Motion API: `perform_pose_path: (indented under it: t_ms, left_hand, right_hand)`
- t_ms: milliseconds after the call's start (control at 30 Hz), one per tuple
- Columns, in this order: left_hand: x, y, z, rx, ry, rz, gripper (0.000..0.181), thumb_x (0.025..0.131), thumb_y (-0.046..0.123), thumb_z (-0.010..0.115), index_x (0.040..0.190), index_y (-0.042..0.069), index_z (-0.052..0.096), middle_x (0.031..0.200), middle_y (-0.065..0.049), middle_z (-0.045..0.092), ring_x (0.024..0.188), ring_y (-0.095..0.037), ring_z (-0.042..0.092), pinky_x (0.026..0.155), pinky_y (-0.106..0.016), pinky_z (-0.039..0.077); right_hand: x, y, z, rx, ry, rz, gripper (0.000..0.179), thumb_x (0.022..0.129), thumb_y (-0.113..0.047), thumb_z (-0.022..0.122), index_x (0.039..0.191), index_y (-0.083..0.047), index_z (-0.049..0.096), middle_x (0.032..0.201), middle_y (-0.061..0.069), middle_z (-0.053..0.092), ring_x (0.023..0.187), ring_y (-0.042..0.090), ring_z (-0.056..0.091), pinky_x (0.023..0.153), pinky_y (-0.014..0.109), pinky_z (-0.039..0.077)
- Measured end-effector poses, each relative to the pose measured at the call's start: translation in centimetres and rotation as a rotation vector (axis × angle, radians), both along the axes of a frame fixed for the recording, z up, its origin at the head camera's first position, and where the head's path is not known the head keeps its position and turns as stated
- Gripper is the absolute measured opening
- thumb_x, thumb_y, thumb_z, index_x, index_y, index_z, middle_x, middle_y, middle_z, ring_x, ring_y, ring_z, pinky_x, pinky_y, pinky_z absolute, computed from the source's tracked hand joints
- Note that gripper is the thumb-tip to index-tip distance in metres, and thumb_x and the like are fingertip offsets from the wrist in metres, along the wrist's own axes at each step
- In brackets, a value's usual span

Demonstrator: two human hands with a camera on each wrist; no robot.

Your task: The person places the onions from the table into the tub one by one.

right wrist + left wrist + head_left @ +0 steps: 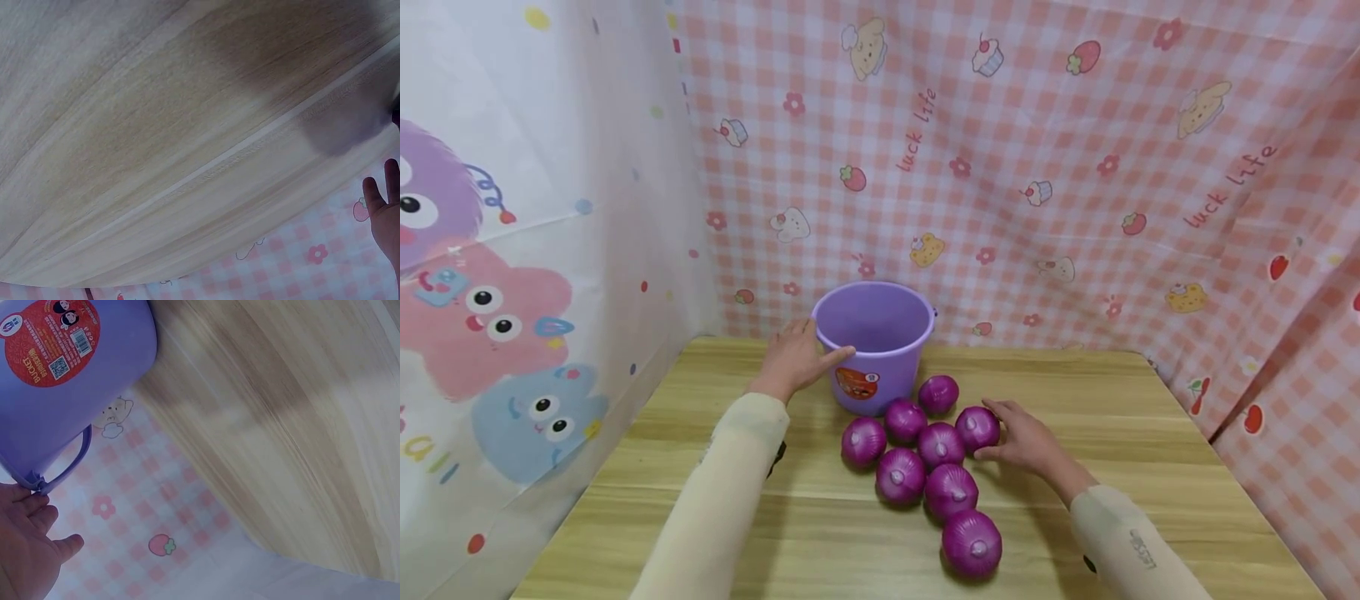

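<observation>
Step in hand looks like taking up the onion (pixel 977 429) at 4 o'clock from the purple bucket (pixel 880 375) on the bench (pixel 1075 387); next move likely calls for closing round it. Right hand (pixel 1024 442): grip spread, straddling that onion, contact unclear. Left hand (pixel 792 358): grip loose, unclenched, touching the bucket's rim at 9 o'clock.

Wood-grain table (pixel 156 156) fills most of view, shadowed at upper right. Right hand (pixel 387 231) partly visible at right edge, two fingers (pixel 373 195) extended, against pink-checked cloth (pixel 281 275).
</observation>
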State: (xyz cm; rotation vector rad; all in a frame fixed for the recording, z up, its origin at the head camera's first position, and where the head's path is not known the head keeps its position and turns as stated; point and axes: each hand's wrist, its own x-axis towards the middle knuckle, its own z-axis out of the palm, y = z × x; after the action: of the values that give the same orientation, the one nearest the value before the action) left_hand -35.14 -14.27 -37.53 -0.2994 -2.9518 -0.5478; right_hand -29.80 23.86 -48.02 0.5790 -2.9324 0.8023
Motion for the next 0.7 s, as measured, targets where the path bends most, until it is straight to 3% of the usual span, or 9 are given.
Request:
perform_pose_path:
  t_ms: [300,700]
  left_hand:
    - [-0.18,-0.18,-0.18,0.014,-0.016,0.005,0.105,0.088,0.074,0.051,0.153,-0.004,0.026,0.154,-0.025,0.033,0.143,-0.039,0.029,0.119,-0.059,0.013]
    - [-0.17,-0.1,-0.18,0.037,-0.022,0.008,0.104,0.088,0.072,0.053,0.153,-0.005,0.026,0.155,-0.025,0.031,0.144,-0.04,0.027,0.119,-0.06,0.007]
  right_hand:
    - [-0.26,-0.5,-0.28,-0.016,0.025,-0.001,0.081,0.074,-0.024,0.089,0.14,0.005,0.05,0.127,0.025,0.056,0.112,0.042,0.059,0.096,0.057,0.049]
    - [-0.59,-0.53,-0.36,-0.059,0.034,-0.054,0.079,0.077,-0.022,0.086,0.139,0.008,0.048,0.125,0.029,0.057,0.112,0.046,0.057,0.097,0.058,0.047]
